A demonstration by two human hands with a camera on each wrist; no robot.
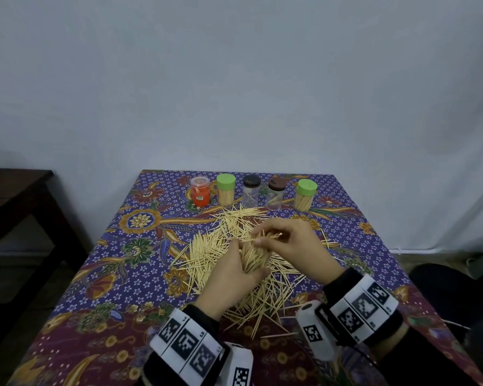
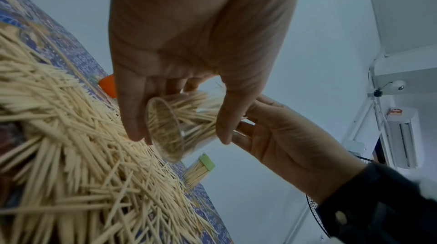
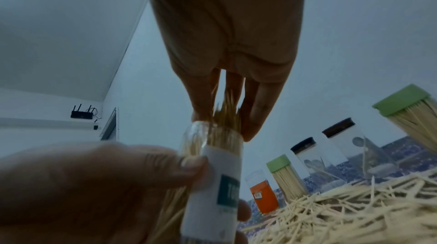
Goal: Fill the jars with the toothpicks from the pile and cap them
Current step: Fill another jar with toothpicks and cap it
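The left hand is wrapped round a clear jar with no cap on it, held tilted just above the pile of toothpicks in the middle of the surface, which is covered by a purple flowered cloth. In the left wrist view the fingers and thumb curl round the jar's wall, and its round bottom faces the camera with toothpick ends packed against it. The jar carries a white label with a dark green patch (seen in the right wrist view), and it is already crowded with toothpicks up to its mouth. The right hand sits at that mouth, its fingertips pinching a small bundle of toothpicks whose lower ends stand inside the jar's opening. The two hands are close together, meeting at the jar. Along the far edge of the surface stands a row of five capped jars: an orange jar at the left, then a green-capped jar full of toothpicks, a black-capped jar and a brown-capped jar with only a few toothpicks each, and a second green-capped jar full of them at the right. A dark wooden table stands off to the left against the pale wall.
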